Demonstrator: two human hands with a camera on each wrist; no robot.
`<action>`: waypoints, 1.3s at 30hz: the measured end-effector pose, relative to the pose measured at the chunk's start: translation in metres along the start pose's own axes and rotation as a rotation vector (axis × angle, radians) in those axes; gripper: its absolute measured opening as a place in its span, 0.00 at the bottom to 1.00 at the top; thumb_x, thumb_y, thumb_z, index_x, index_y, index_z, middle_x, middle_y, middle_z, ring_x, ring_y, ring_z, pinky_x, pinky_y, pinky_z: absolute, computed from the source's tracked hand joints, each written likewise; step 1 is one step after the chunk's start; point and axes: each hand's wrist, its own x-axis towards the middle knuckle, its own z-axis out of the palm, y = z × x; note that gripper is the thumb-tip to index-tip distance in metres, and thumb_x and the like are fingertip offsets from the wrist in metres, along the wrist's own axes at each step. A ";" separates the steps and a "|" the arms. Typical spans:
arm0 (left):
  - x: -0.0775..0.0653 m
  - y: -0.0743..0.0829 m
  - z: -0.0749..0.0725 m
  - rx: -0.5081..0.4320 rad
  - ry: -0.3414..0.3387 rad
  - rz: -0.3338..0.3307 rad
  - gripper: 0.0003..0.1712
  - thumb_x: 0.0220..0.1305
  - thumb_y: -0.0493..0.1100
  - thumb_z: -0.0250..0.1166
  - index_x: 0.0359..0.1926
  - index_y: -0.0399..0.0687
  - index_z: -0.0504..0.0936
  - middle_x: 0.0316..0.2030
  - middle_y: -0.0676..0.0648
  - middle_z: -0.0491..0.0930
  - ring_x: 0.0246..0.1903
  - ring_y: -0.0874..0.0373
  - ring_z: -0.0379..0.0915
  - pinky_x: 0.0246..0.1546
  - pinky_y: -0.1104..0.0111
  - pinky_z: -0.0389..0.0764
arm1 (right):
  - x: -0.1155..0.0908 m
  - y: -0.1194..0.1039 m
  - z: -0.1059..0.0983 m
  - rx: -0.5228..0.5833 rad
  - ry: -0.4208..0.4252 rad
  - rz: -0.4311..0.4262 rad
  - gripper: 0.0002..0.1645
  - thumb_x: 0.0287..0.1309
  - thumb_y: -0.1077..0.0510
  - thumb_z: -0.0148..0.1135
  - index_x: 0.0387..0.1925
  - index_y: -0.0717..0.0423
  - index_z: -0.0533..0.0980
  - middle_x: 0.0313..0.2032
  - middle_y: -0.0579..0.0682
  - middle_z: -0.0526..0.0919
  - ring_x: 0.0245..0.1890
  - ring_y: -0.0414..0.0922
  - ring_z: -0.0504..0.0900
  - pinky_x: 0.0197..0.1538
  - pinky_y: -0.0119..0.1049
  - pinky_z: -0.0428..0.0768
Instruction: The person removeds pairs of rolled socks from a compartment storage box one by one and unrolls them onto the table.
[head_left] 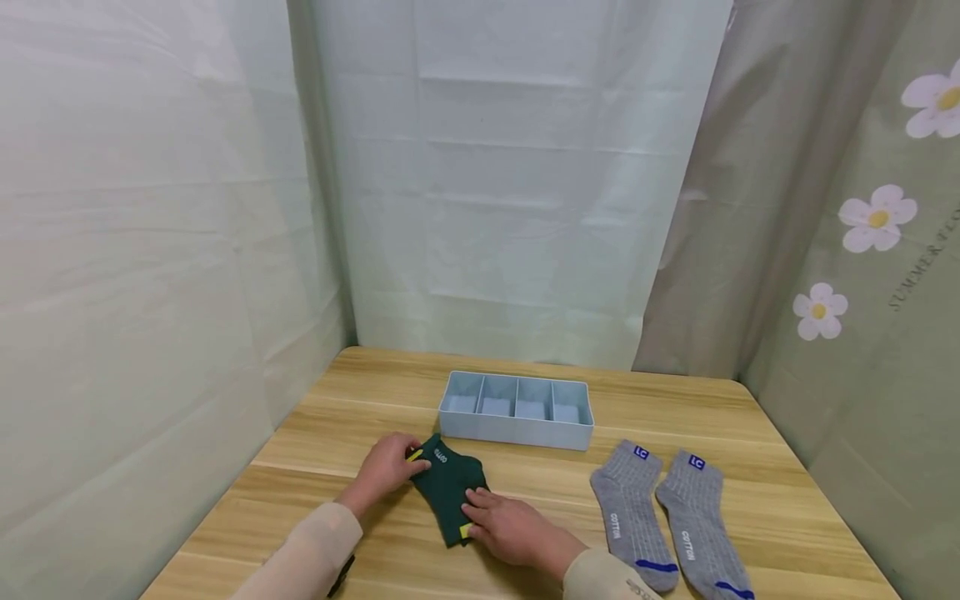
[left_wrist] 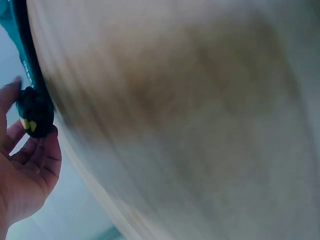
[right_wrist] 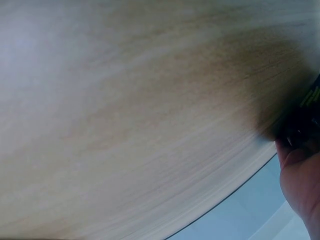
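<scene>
Green sock (head_left: 448,487) with yellow trim lies on the desk (head_left: 315,433), just in front of the blue divided tray (head_left: 516,433). The left hand (head_left: 386,468) pinches its cuff end; the right hand (head_left: 510,527) rests on its toe end, fingers fairly flat. Two grey socks (head_left: 660,517) lie side by side to the right, well apart.

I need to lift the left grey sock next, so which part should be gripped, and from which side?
Probably the cuff end of the left grey sock, the end nearest the blue tray. It lies flat with its cuff free, apart from its twin. Come from above on its left side, where the table is bare; both hands are on the green sock.
</scene>
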 end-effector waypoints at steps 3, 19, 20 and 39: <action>0.001 -0.005 0.003 -0.008 0.024 0.007 0.09 0.53 0.36 0.75 0.34 0.38 0.84 0.32 0.46 0.83 0.32 0.54 0.76 0.39 0.56 0.79 | 0.000 0.000 0.000 0.004 -0.002 -0.001 0.27 0.76 0.47 0.47 0.68 0.55 0.71 0.69 0.52 0.69 0.69 0.47 0.67 0.66 0.38 0.69; 0.003 -0.018 -0.004 0.044 0.078 -0.024 0.06 0.56 0.32 0.71 0.35 0.40 0.83 0.31 0.45 0.80 0.33 0.51 0.76 0.37 0.54 0.78 | 0.001 0.000 0.001 0.010 -0.008 0.001 0.27 0.76 0.47 0.47 0.68 0.55 0.71 0.69 0.52 0.68 0.69 0.47 0.67 0.66 0.38 0.69; 0.003 -0.019 -0.004 0.063 0.075 -0.012 0.04 0.57 0.32 0.70 0.35 0.40 0.85 0.31 0.45 0.81 0.33 0.51 0.77 0.38 0.54 0.79 | 0.001 0.000 0.001 0.008 -0.007 0.001 0.27 0.76 0.47 0.47 0.68 0.55 0.71 0.69 0.52 0.69 0.69 0.47 0.67 0.66 0.38 0.69; 0.010 -0.023 -0.015 0.099 -0.029 -0.079 0.11 0.66 0.35 0.62 0.25 0.40 0.80 0.23 0.47 0.78 0.26 0.53 0.72 0.31 0.57 0.76 | 0.000 0.001 0.001 0.022 -0.011 0.010 0.27 0.76 0.47 0.46 0.68 0.55 0.71 0.69 0.52 0.68 0.69 0.47 0.66 0.67 0.39 0.68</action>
